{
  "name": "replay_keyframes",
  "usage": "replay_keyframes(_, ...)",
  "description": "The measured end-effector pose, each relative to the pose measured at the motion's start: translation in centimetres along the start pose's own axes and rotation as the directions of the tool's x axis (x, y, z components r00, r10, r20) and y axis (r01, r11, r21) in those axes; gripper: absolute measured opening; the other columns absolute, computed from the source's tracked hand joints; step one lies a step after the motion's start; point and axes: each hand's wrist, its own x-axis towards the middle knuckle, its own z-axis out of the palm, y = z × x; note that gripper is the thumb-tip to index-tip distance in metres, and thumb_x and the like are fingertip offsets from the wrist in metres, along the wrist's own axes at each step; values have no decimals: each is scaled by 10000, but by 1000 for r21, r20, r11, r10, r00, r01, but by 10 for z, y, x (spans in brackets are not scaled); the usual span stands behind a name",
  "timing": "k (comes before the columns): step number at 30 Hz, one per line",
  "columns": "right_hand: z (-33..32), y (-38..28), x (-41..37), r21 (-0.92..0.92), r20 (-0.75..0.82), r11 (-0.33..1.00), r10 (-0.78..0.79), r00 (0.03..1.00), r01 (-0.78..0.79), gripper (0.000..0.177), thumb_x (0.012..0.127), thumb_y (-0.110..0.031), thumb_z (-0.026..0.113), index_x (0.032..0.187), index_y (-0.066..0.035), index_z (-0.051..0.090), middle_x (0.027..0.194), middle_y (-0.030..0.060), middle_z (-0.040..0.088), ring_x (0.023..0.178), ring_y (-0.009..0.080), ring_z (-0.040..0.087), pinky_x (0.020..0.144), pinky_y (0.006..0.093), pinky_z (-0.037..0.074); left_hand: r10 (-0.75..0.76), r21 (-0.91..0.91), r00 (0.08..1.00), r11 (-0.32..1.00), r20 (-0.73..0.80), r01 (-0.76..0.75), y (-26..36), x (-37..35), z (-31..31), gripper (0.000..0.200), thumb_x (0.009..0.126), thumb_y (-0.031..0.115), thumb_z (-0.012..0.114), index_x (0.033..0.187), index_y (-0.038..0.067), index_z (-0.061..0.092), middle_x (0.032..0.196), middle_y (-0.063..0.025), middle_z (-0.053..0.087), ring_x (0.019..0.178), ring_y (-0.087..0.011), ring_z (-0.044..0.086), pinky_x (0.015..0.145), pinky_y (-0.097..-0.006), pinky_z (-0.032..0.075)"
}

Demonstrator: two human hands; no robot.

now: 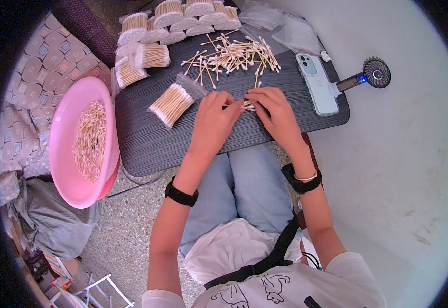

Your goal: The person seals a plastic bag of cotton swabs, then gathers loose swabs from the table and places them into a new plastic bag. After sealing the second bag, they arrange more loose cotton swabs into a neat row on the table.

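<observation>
Looking down in the head view: both hands meet at the centre of the frame over a dark wood-grain tabletop (147, 143). The left hand (211, 120) has its fingers curled and closed narrowly around one end of a small bunch of wooden-stick cotton swabs (246, 105). The right hand (276, 115) pinches the other end, its fingers bent down over the sticks. The bunch lies low on the tabletop between the two sets of fingertips and is mostly covered by them. How many swabs it holds cannot be told.

Just above the hands, centre top of the frame: a loose scattered pile of cotton swabs (234, 55) on the tabletop, apart from the bunch. Left of the left hand, near it but not touching: a filled clear plastic bag of swabs (171, 104), lying at a slant. Further up and left are more filled bags (149, 56), and a stack of packed bags (183, 20) sits along the top edge. Empty clear plastic bags (288, 31) lie at upper right.

Right of the right hand: a pale blue smartphone (317, 86), face down near the table's right edge. A small black handheld fan (370, 74) lies just beside it on the white surface, with a blue light showing.

Left of frame, off the table: a pink round plastic basin (62, 154) holding a heap of loose swabs (90, 141). A grey cloth bag (54, 220) sits below the basin.

Each wrist carries a black band.
</observation>
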Motion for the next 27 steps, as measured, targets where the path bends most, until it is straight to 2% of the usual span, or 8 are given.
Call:
replay_keyframes(3, 0, -2, 2, -100, 0, 995, -20, 1000, 20, 224, 795, 4, 574, 1014, -22, 618, 1056, 106, 609, 1032, 293, 527, 932, 398, 405, -32, -26, 999, 999, -24, 31, 2, 1, -1, 216, 783, 146, 666, 988, 81, 670, 840, -68, 539, 812, -248, 526, 726, -360, 433)
replay_keyframes(6, 1, -1, 1, 20, -6, 999, 37, 999, -37, 273, 778, 12, 577, 1042, -39, 622, 1096, 103, 596, 1088, 290, 509, 967, 399, 381, -24, -16, 1000, 1000, -1, 24, 1, -1, -1, 214, 779, 130, 665, 985, 74, 668, 844, -76, 535, 803, -256, 523, 720, -369, 434)
replay_keyframes(9, 1, 10, 4, -109, -41, 992, -60, 997, 55, 329, 752, 26, 577, 1070, -49, 620, 1150, 106, 573, 1131, 296, 494, 982, 404, 377, -51, -31, 999, 998, 4, 51, 4, 0, -3, 216, 781, 99, 657, 995, 67, 663, 882, -91, 548, 840, -261, 535, 749, -371, 442)
replay_keyframes(12, -3, 19, 7, -235, 39, 963, -122, 992, 128, 366, 729, 40, 574, 1078, -57, 623, 1165, 119, 556, 1156, 301, 487, 988, 402, 382, -44, -6, 997, 999, -62, 44, 1, 0, 0, 206, 799, 77, 638, 1004, 55, 654, 998, -111, 587, 948, -282, 571, 810, -371, 467)
replay_keyframes(15, -7, 22, 6, -217, -8, 974, -61, 998, 57, 326, 767, 85, 540, 1052, -45, 631, 1075, 112, 584, 1103, 295, 525, 924, 384, 433, -102, -75, 994, 992, -41, 99, 2, -5, 5, 208, 822, 69, 616, 1027, 42, 637, 1129, -131, 584, 1071, -299, 569, 878, -370, 477)
replay_keyframes(18, -11, 21, 6, -171, 0, 985, 5, 1000, -5, 287, 756, 79, 561, 1005, -37, 642, 998, 102, 586, 1011, 286, 544, 858, 386, 451, -60, -24, 998, 998, -25, 60, 3, -6, 7, 215, 841, 70, 597, 1051, 33, 621, 1185, -134, 571, 1121, -303, 553, 902, -372, 480)
replay_keyframes(21, -11, 23, 8, -217, -25, 975, -51, 998, 44, 237, 751, 52, 591, 961, -41, 652, 951, 90, 585, 923, 274, 550, 806, 374, 452, -66, -31, 998, 997, -16, 65, 2, -7, 9, 228, 847, 67, 588, 1069, 21, 609, 1178, -139, 572, 1127, -311, 546, 920, -377, 471)
replay_keyframes(27, -3, 17, 13, -183, -3, 980, -83, 997, 81, 204, 747, -4, 610, 937, -63, 657, 944, 67, 588, 913, 269, 542, 835, 385, 425, -69, -53, 997, 996, -19, 68, 4, -5, 8, 244, 847, 66, 588, 1082, 2, 600, 1177, -151, 569, 1132, -320, 540, 959, -389, 449)
